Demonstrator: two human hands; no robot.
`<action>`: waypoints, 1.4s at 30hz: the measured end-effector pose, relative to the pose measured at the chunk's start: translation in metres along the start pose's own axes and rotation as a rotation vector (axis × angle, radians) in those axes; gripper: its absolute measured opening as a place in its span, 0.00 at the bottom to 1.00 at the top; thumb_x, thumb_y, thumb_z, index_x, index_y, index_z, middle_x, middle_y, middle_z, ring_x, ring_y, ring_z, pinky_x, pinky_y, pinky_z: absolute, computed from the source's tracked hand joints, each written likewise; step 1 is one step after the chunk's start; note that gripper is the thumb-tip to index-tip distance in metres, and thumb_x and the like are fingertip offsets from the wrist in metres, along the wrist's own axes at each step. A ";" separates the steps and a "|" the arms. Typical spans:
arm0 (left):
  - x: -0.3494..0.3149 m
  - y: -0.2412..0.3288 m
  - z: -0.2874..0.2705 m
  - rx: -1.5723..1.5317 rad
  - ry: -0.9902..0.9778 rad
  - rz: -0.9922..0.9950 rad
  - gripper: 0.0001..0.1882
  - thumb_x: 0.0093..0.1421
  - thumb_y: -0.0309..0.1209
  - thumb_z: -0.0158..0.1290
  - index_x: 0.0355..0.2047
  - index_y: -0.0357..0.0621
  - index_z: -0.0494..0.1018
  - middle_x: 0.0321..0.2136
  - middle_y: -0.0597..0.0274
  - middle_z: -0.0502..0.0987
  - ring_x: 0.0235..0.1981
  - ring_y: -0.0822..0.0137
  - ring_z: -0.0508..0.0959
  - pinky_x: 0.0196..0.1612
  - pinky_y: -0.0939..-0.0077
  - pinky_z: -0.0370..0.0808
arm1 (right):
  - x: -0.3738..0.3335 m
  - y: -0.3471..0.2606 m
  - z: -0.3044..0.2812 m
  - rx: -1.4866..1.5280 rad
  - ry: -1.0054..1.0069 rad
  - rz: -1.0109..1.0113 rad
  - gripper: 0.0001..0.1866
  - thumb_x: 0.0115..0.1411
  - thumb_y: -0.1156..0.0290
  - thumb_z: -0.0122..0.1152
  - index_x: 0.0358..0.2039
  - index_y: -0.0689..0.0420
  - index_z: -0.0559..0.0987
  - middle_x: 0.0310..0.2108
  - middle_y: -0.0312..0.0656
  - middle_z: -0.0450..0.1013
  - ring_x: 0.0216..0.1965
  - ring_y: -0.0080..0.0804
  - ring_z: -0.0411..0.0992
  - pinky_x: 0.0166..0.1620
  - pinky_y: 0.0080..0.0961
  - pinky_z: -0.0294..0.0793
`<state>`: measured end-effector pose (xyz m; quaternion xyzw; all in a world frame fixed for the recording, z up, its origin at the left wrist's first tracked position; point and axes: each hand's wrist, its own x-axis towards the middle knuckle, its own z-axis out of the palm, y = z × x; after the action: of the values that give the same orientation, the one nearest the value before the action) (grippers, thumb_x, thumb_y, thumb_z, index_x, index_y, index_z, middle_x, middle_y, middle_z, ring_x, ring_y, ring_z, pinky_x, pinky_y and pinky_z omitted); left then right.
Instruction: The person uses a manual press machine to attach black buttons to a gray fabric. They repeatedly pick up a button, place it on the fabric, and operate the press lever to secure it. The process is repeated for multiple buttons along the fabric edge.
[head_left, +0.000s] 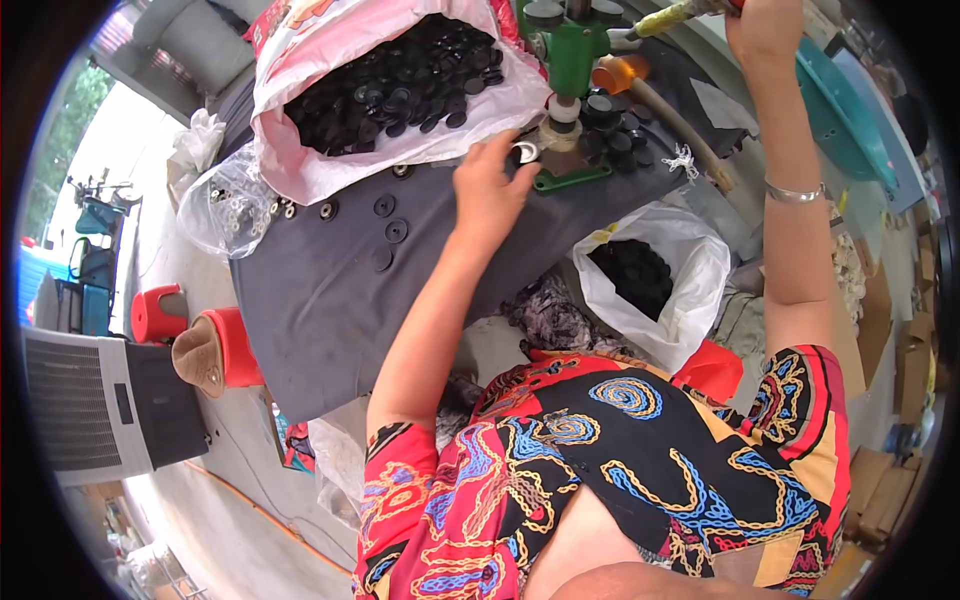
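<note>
A green hand press point(570, 60) stands at the far edge of the grey-covered table. My left hand point(490, 190) is at its base, thumb and fingers closed around a small round piece with a pale ring point(525, 152), just beside the press's lower die point(560, 135). Up at the right, my right hand point(765, 35) is raised and wrapped round the end of the press lever point(665, 18), partly cut off by the picture's top edge. Black round discs point(615, 130) lie heaped to the right of the press.
An open sack point(290, 165) of black discs lies left of the press. Loose discs point(396, 231) and a clear bag of small rings point(230, 205) are nearby. A white bag point(690, 320) with black pieces sits close to me. A hammer-like wooden handle point(690, 140) lies right.
</note>
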<state>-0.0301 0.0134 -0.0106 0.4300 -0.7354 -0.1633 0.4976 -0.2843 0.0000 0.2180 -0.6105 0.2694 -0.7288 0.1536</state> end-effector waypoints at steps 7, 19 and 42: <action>0.029 0.005 0.063 0.124 0.053 0.059 0.25 0.44 0.27 0.66 0.44 0.39 0.74 0.35 0.52 0.79 0.39 0.54 0.77 0.44 0.61 0.73 | 0.000 0.003 -0.006 -0.006 -0.018 -0.010 0.12 0.64 0.67 0.48 0.27 0.60 0.73 0.13 0.38 0.65 0.12 0.26 0.64 0.17 0.21 0.63; 0.036 -0.001 0.073 0.064 0.057 -0.065 0.31 0.44 0.27 0.66 0.50 0.36 0.70 0.39 0.51 0.79 0.42 0.52 0.78 0.45 0.61 0.74 | -0.087 0.017 -0.035 -0.265 -0.121 -0.362 0.06 0.65 0.78 0.49 0.36 0.66 0.75 0.26 0.44 0.71 0.28 0.30 0.70 0.40 0.28 0.74; -0.085 -0.052 -0.166 0.308 -0.112 -0.261 0.18 0.48 0.21 0.62 0.42 0.39 0.79 0.35 0.55 0.82 0.36 0.60 0.79 0.40 0.68 0.75 | -0.051 0.000 -0.025 -0.467 -0.158 -0.334 0.08 0.65 0.79 0.45 0.32 0.69 0.73 0.22 0.43 0.65 0.25 0.30 0.66 0.41 0.35 0.75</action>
<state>0.1507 0.0818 -0.0204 0.5827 -0.7163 -0.1356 0.3591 -0.2983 0.0333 0.1739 -0.7199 0.3129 -0.6126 -0.0926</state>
